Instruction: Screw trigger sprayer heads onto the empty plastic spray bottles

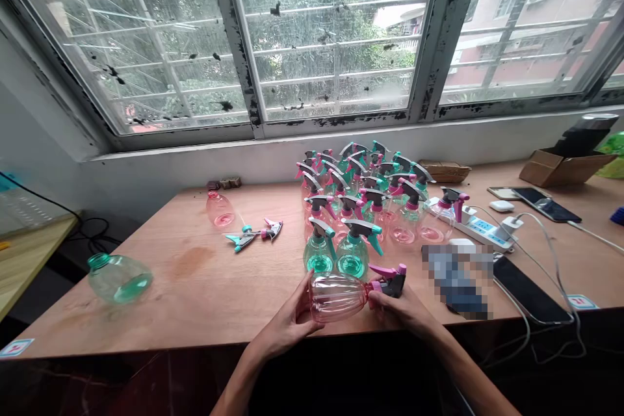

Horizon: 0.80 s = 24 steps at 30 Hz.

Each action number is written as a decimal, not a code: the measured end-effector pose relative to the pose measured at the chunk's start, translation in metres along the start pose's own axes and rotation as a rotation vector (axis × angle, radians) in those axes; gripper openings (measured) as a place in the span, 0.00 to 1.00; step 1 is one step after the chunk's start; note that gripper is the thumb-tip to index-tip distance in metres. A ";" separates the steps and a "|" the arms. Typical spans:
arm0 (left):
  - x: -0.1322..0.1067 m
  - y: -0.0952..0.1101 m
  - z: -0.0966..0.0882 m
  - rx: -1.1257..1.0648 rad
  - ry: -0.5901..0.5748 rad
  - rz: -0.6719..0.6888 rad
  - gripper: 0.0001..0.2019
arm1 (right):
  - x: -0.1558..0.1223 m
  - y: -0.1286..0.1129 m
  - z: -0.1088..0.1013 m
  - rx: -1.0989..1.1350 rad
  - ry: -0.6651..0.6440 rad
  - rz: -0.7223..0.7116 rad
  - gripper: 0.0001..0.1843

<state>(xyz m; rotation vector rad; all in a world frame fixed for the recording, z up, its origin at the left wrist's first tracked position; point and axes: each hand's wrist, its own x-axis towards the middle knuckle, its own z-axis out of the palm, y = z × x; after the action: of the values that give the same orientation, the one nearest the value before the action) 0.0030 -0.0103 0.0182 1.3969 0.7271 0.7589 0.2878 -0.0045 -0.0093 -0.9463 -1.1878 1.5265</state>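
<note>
A wooden table [170,279] spans the view below the window. On its middle stands a dense group of upright spray bottles [361,208], clear pink and clear green, topped with grey trigger heads trimmed in pink or teal; whether they hold liquid cannot be told. Far right, an open cardboard box [560,169] contains something dark. Near the table's front edge, just before 2 green bottles in the group, a pink spray bottle [338,297] is held sideways: the left hand [292,312] cups its base end, the right hand [402,304] grasps it at the neck and trigger head. A headless green bottle [121,279] lies at left; a smaller-looking headless pink bottle [219,209] rests farther back, near 2 loose trigger heads [242,239]. Smallest, 2 bordered stickers [582,302] mark the table's front corners, their print unreadable.
</note>
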 end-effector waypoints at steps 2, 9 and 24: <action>-0.001 0.000 0.000 0.004 0.005 -0.020 0.52 | 0.001 0.001 -0.002 0.005 -0.005 -0.010 0.26; 0.000 0.001 -0.001 -0.010 -0.013 -0.009 0.52 | 0.001 0.000 -0.003 0.014 -0.024 -0.045 0.23; 0.000 0.001 -0.002 -0.022 -0.024 -0.016 0.52 | 0.001 0.003 -0.003 0.040 -0.010 -0.067 0.23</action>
<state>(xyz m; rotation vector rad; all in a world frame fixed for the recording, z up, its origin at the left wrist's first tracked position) 0.0015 -0.0088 0.0190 1.3766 0.7088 0.7343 0.2896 -0.0027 -0.0125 -0.8657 -1.1800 1.4978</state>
